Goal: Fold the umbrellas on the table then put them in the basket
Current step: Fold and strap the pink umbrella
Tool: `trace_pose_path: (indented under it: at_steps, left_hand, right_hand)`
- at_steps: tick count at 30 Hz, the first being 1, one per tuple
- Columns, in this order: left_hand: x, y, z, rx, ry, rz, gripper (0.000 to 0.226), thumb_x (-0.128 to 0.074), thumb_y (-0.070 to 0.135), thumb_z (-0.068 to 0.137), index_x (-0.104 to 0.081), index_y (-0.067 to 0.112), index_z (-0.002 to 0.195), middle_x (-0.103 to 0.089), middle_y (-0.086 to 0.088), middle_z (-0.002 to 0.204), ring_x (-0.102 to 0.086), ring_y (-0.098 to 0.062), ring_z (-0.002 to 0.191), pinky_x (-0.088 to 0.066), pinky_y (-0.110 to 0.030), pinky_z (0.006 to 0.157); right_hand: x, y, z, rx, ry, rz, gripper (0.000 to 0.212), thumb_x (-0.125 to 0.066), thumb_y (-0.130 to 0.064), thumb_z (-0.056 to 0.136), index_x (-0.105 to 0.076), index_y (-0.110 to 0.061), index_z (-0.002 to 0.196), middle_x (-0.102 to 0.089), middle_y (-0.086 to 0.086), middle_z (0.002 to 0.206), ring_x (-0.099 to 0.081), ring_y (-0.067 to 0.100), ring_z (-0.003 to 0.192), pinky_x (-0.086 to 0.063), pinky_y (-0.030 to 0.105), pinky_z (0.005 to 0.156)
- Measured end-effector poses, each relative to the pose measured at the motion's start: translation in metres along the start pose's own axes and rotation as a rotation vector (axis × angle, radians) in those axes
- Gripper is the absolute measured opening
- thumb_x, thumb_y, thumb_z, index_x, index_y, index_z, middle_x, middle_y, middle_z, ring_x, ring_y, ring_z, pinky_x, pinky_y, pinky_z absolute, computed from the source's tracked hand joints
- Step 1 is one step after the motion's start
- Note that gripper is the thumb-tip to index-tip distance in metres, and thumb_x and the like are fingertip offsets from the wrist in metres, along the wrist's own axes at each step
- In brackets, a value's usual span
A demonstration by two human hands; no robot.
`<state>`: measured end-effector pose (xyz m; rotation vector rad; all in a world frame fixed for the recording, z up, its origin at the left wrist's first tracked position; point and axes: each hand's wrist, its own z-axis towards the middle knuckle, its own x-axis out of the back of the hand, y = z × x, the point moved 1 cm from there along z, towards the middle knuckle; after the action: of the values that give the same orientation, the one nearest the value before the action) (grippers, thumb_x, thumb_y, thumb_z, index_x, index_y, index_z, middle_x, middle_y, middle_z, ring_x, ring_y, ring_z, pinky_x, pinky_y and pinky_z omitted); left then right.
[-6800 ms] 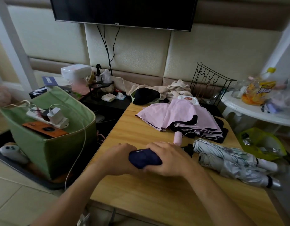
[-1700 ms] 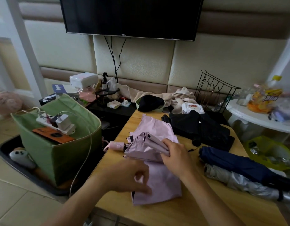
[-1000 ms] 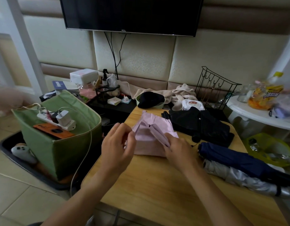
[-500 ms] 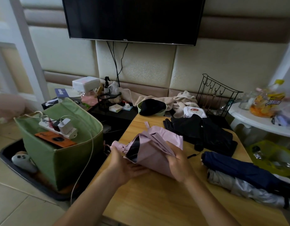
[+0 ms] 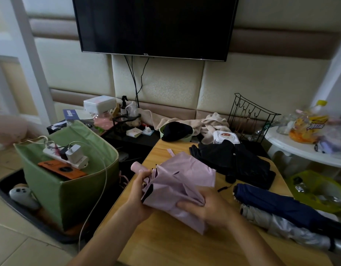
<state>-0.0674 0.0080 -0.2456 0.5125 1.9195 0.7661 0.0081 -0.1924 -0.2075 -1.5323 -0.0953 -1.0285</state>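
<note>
Both hands on the pink umbrella [image 5: 182,181], held just above the wooden table [image 5: 185,250]. Left hand [image 5: 140,191] grips it near the handle end; pink handle [image 5: 138,167] sticks out just past the fingers. Right hand [image 5: 206,206] clenches bunched canopy fabric. Rest of canopy hangs loose, not wrapped. Right of the right hand: navy umbrella [image 5: 277,205] and silver umbrella [image 5: 286,227], both rolled, lying side by side, touching. Beyond the right hand: black umbrella [image 5: 236,162], unfolded heap. Green basket [image 5: 73,191] left of the left hand, on the floor beside the table, with a power strip [image 5: 67,156] on top.

Wall-mounted TV [image 5: 156,25]; power strip [image 5: 65,155]; beige towel [image 5: 210,124]; wire rack [image 5: 250,116].
</note>
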Motion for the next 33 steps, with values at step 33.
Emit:
trace_pose_path:
  at_steps: [33]
  left_hand:
    - [-0.016,0.008,0.059,-0.057,0.163,0.102,0.037,-0.048,0.032,0.106,-0.066,0.002,0.117,-0.075,-0.022,0.108,-0.069,-0.038,0.104,-0.053,-0.048,0.089]
  right_hand:
    - [-0.027,0.055,0.004,0.118,0.248,-0.719,0.059,-0.061,0.002,0.079,-0.065,-0.027,0.130,-0.054,-0.003,0.101,-0.055,0.021,0.097,-0.047,0.036,0.094]
